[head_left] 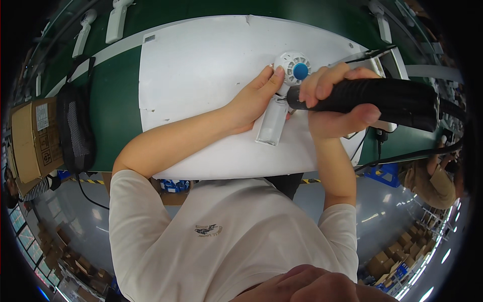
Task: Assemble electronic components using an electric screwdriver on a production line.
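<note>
Cardboard carton (27, 146) at left bore pale label (42, 117) and dark print; white shirt (251, 241) had small dark emblem (206, 230), lettering too small to read. White handheld fan (272, 121) was over white sheet (201, 65), right of middle: round vented head, blue central disc, oblong handle slanting near-left. Left hand (257, 98) gripped fan, thumb at head's edge. Right hand's (331, 122) fingers curled around black cylindrical tool (390, 100), its tip at fan's neck; contact unclear.
</note>
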A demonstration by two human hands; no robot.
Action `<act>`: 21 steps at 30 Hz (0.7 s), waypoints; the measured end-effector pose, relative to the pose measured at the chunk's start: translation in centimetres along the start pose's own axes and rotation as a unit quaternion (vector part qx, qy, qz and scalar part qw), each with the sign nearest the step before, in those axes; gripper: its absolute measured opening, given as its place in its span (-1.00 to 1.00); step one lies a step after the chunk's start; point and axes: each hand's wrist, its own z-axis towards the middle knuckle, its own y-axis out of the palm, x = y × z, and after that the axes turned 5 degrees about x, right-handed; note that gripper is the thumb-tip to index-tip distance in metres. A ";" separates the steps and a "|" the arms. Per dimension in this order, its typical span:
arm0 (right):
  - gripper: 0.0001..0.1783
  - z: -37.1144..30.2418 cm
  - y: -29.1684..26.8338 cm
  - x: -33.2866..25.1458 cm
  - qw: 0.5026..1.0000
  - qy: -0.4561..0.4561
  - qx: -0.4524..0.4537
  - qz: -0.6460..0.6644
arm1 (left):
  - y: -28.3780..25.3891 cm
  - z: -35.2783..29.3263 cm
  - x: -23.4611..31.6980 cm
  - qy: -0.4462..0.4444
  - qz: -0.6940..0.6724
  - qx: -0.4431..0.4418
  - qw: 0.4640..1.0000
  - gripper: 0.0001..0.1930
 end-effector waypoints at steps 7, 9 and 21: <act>-0.38 1.7 -1.4 -6.2 0.983 -0.120 -0.005 -0.138 | 0.5 0.1 -0.1 0.017 -0.007 -0.006 1.000 -0.55; -0.40 1.8 -1.5 -6.8 0.962 -0.145 0.070 -0.220 | 0.5 0.2 -0.2 0.006 0.002 -0.010 1.000 -0.55; -0.30 0.4 0.8 -4.2 0.994 -0.099 -0.038 -0.017 | 0.5 0.3 -0.5 0.018 -0.004 -0.014 1.000 -0.53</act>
